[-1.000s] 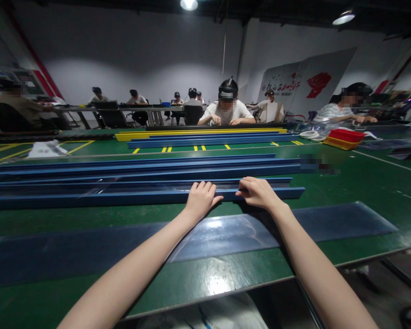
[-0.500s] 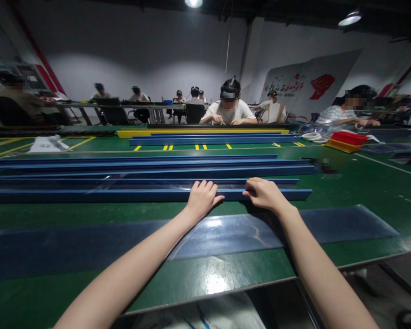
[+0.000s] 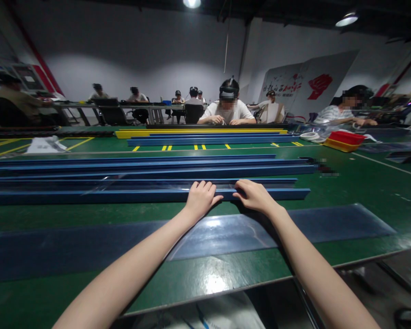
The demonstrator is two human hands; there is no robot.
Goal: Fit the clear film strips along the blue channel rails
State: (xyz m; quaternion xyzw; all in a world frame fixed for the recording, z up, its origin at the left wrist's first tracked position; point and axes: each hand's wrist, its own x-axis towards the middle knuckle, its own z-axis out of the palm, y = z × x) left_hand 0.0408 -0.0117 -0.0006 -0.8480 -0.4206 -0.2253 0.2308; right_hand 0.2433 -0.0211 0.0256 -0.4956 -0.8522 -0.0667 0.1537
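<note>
A long blue channel strip (image 3: 99, 196) with raised edges lies across the green table, and a clear film (image 3: 178, 186) shows inside it. My left hand (image 3: 201, 197) lies over its near wall, fingers bent into the trough and thumb stretched to the right along the front. Just to the right, my right hand (image 3: 252, 194) grips the same near wall, thumb in front and fingers curled over into the trough; what its fingertips touch is hidden. Closer to me, a flat, clear bluish plastic sheet (image 3: 212, 237) lies under my forearms.
More blue channels (image 3: 192, 171) lie parallel behind mine. Farther off are a yellow channel (image 3: 133, 134), a red bin (image 3: 344, 138), a coil of white cord (image 3: 309, 136) and a white cloth-like piece (image 3: 45, 145). A co-worker (image 3: 226, 107) sits across the green table (image 3: 356, 187).
My right hand has slid left along the channel's near wall, closer to my left hand. The left hand keeps its place on the channel. The view has shifted very slightly.
</note>
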